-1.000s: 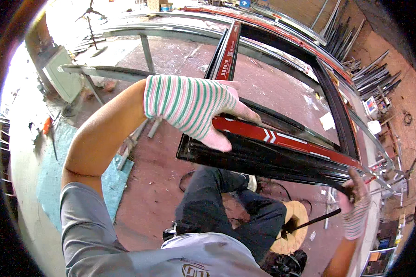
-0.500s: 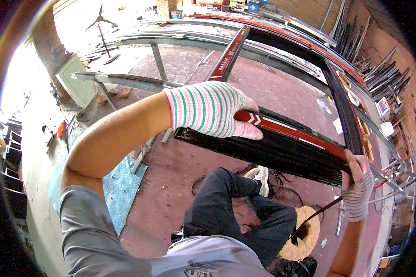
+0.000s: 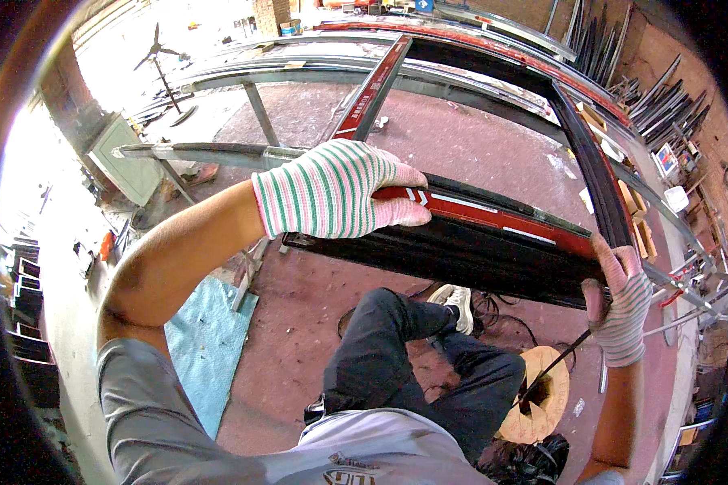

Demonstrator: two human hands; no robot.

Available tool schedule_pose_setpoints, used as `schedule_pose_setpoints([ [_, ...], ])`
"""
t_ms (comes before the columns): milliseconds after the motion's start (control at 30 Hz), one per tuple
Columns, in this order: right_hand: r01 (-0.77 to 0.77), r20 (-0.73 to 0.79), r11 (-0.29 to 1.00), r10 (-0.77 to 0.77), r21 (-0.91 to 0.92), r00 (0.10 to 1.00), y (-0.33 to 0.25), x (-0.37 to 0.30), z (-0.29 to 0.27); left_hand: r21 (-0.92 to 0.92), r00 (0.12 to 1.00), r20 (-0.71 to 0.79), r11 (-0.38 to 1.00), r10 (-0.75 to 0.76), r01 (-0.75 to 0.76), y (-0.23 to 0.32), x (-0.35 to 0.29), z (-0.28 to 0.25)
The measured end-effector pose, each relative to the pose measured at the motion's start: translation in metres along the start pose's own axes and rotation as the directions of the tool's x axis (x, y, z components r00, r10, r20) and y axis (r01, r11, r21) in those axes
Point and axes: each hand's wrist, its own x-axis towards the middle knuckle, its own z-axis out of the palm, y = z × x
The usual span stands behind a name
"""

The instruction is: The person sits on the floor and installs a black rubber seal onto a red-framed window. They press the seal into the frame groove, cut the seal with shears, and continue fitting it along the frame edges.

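A black metal frame with red film strips lies in front of me, its near bar (image 3: pixel 461 257) running from left to right. My left hand (image 3: pixel 344 190), in a pink, green and white striped glove, is closed round this bar towards its left part, thumb on the near side. At the bar's right-hand corner is my right hand (image 3: pixel 620 303), gloved alike, its fingers bent over the frame. From its palm a thin black strip (image 3: pixel 562 356) runs down to a cardboard spool (image 3: pixel 536 396) on the floor. The strip's end is hidden by the fingers.
Grey metal rails (image 3: pixel 260 113) support the frame above a reddish floor. A blue mat (image 3: pixel 214 347) lies at left, below a pale cabinet (image 3: pixel 129 158). A standing fan (image 3: pixel 166 77) is at the far left. Long profiles (image 3: pixel 663 101) lean at the far right. Black strip coils lie near my foot.
The view has shifted, so the frame appears farther left and slightly higher. My left hand keeps its place on the bar. My right hand stays at the corner, with its thumb now more visible.
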Motion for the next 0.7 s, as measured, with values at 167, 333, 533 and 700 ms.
schedule_pose_setpoints([
  [167, -0.023, -0.029, 0.999, 0.024, 0.043, 0.999, -0.001, 0.004, 0.002, 0.085, 0.998, 0.057, 0.996, 0.009, -0.014, 0.002, 0.002, -0.008],
  [333, -0.045, -0.042, 0.998, 0.047, 0.052, 0.998, -0.002, 0.004, 0.002, 0.234, 0.995, 0.102, 0.972, -0.022, -0.003, -0.006, -0.004, -0.013],
  [533, -0.013, -0.083, 0.998, 0.018, 0.063, 0.996, -0.001, 0.004, 0.003, 0.216, 0.987, 0.128, 0.974, -0.102, 0.072, 0.002, -0.002, -0.014],
  [700, -0.042, -0.061, 0.993, 0.049, 0.108, 0.997, -0.004, 0.005, 0.006, 0.26, 0.996, 0.071, 0.963, 0.048, -0.065, -0.013, -0.011, -0.01],
])
